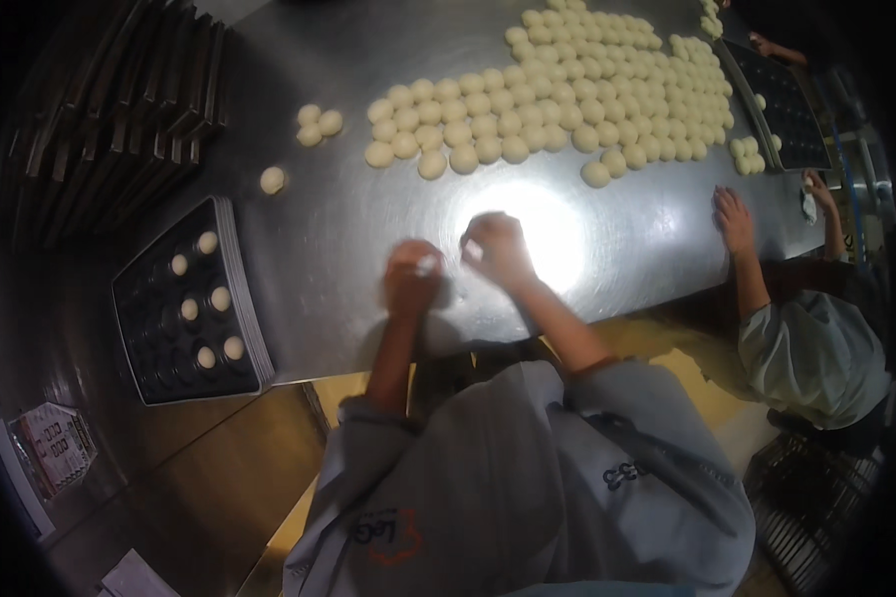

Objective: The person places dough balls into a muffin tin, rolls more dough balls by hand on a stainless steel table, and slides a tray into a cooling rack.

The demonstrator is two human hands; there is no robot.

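Above the bare steel near the table's front edge, both my hands are slightly smeared by motion. My left hand is closed, and a small white piece of dough shows between its fingers. Just right of it, my right hand has its fingers curled in; another whitish bit of dough shows at the fingertips. Beyond them lies a broad field of round, pale dough balls in close rows. A small cluster of dough balls and a single ball sit farther left.
A stack of dark cupped trays stands at the table's left end, several balls in the top one. Metal pans are stacked at far left. On the right, a co-worker's hand rests on the table, near another dark tray.
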